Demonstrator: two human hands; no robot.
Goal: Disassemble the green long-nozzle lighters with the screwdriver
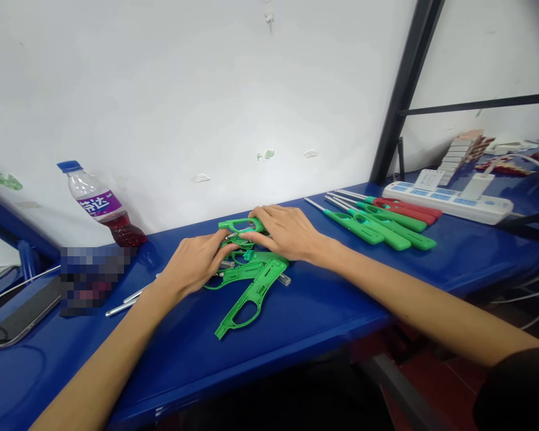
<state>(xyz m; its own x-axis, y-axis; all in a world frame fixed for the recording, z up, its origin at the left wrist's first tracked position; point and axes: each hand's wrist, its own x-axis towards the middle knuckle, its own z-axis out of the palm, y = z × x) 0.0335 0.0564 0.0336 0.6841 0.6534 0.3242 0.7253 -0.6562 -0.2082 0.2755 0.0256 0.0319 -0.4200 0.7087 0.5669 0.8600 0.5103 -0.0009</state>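
Note:
My right hand is closed round one end of a green plastic lighter casing, just above the table. The fingers of my left hand pinch at the casing's other end, where a small metallic part shows. Below my hands is a loose pile of green casing halves, one of them an open half-shell lying nearest the front edge. A clear lighter tank pokes out beside it. Partly behind my left forearm are silvery metal tubes.
On the blue table, several assembled green lighters and red ones lie to the right, by a white power strip. A leaning drink bottle and a phone are at the left. A white wall stands behind.

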